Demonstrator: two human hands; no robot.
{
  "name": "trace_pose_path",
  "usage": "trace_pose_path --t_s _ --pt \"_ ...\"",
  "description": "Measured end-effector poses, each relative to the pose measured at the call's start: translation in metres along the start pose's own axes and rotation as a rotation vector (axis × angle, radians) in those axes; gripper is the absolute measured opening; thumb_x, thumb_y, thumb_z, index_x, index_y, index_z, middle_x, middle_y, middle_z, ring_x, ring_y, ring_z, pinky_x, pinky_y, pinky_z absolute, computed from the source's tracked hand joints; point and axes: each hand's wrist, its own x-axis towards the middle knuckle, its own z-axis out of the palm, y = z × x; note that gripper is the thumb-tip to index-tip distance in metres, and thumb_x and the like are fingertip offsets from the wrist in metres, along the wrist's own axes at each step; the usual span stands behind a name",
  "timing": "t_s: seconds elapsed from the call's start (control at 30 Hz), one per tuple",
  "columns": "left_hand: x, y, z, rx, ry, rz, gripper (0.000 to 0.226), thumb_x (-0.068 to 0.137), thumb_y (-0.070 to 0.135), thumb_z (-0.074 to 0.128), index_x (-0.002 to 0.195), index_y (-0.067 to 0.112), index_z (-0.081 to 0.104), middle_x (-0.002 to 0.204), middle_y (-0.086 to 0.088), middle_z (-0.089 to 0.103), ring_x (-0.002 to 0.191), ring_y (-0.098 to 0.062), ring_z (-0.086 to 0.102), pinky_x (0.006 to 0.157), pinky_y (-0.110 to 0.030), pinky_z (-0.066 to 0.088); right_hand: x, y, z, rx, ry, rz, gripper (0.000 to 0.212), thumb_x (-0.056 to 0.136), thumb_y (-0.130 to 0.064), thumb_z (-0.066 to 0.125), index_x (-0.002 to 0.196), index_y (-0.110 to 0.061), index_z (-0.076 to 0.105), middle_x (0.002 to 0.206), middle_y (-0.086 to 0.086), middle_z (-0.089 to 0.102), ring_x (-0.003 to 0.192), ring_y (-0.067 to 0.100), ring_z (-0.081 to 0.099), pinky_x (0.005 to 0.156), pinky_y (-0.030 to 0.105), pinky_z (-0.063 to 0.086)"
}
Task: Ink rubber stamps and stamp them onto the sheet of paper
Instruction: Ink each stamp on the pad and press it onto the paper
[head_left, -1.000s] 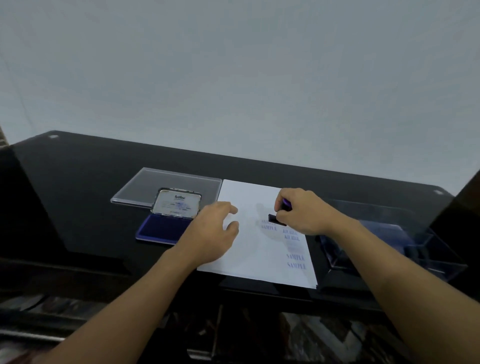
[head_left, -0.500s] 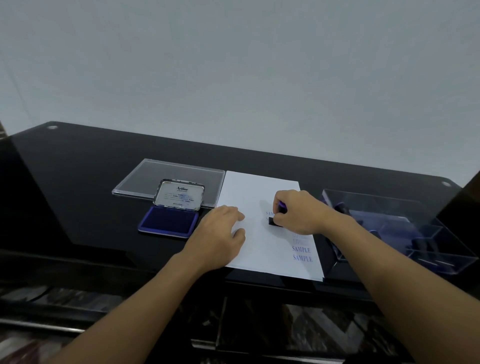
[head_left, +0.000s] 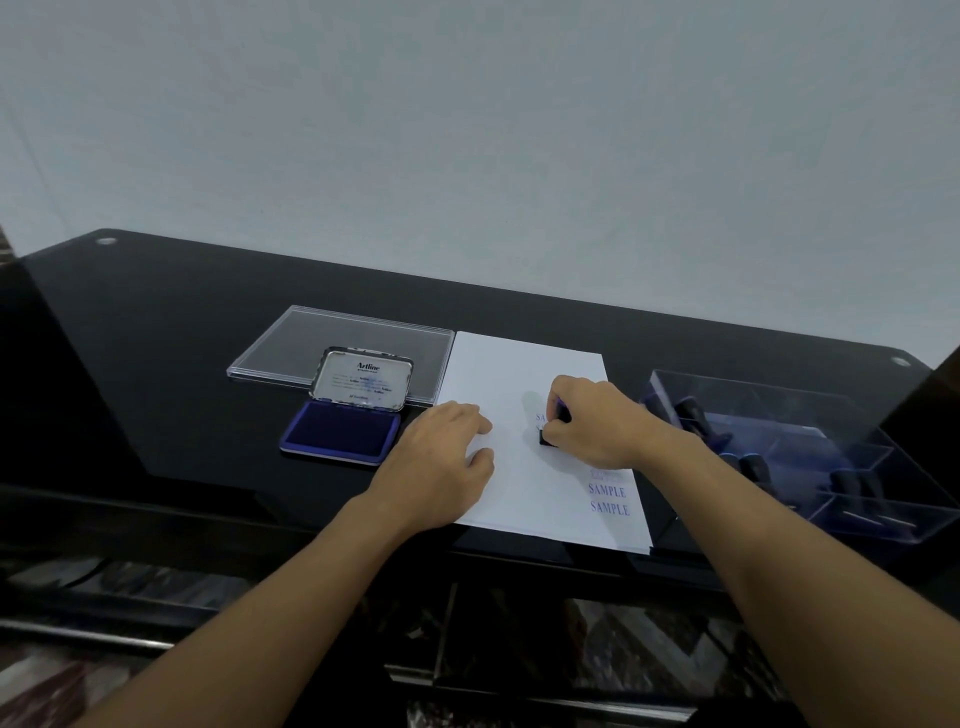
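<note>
A white sheet of paper (head_left: 524, 374) lies on the black glass table, with blue "SAMPLE" prints near its right edge and more beside my right hand. My right hand (head_left: 597, 426) grips a small dark rubber stamp (head_left: 551, 434) and holds its base down on the sheet. My left hand (head_left: 441, 457) rests on the sheet's left edge with fingers loosely spread. To the left, an open blue ink pad (head_left: 340, 434) stands with its metal lid (head_left: 363, 382) raised.
A clear flat plastic lid (head_left: 291, 343) lies behind the ink pad. At the right stands a clear plastic box (head_left: 857, 462) holding several dark stamps. The table's front edge (head_left: 208, 493) runs just below my hands; a shelf lies beneath.
My right hand and the stamp have shifted slightly nearer on the sheet, below an earlier print. My left hand stays on the paper. The view has tilted a little.
</note>
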Motion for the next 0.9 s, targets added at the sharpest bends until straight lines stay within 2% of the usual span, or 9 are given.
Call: trace_pose_path --t_s 0.13,0.37,0.6,0.73,0.9 --pt "0.0 0.0 -0.001 0.002 -0.016 -0.006 0.032 0.094 0.026 0.049 0.124 0.017 0.055 0.132 0.006 0.051 0.125 -0.008 0.037 0.101 -0.018 0.021 -0.002 0.002 0.002 -0.024 -0.006 -0.018 0.011 0.095 -0.029 0.056 0.089 -0.023 0.049 0.089 0.0 0.062 0.073 0.018 0.055 0.064 0.032 0.046" --pt "0.001 0.001 -0.002 0.01 -0.05 -0.026 0.033 0.094 0.026 0.048 0.125 0.018 0.054 0.134 0.007 0.05 0.125 -0.008 0.036 0.099 -0.018 0.021 0.0 0.0 0.001 0.017 0.024 -0.028 0.012 0.092 -0.028 0.06 0.089 -0.019 0.052 0.088 -0.001 0.062 0.072 0.017 0.054 0.062 0.03 0.044" --pt "0.006 0.002 -0.007 -0.025 -0.124 -0.087 0.036 0.095 0.03 0.047 0.129 0.022 0.052 0.139 0.01 0.046 0.131 -0.006 0.032 0.1 -0.02 0.022 -0.006 0.0 -0.004 0.007 -0.016 -0.047 0.01 0.093 -0.028 0.06 0.09 -0.021 0.053 0.092 -0.002 0.062 0.076 0.017 0.053 0.067 0.031 0.046" --pt "0.009 0.007 -0.019 -0.065 -0.074 -0.101 0.035 0.095 0.029 0.048 0.13 0.023 0.052 0.14 0.011 0.045 0.132 -0.006 0.032 0.101 -0.021 0.024 -0.01 -0.002 -0.021 0.025 -0.004 -0.053 0.006 0.091 -0.02 0.061 0.096 -0.018 0.059 0.095 -0.002 0.062 0.085 0.021 0.059 0.067 0.027 0.046" --pt "0.016 0.01 -0.04 -0.068 0.003 -0.108 0.033 0.095 0.03 0.048 0.128 0.024 0.053 0.137 0.012 0.048 0.129 -0.008 0.038 0.102 -0.024 0.031 -0.021 -0.008 -0.049 0.146 0.104 -0.049 0.007 0.091 -0.016 0.062 0.098 -0.017 0.062 0.092 -0.002 0.063 0.073 0.012 0.057 0.061 0.022 0.045"
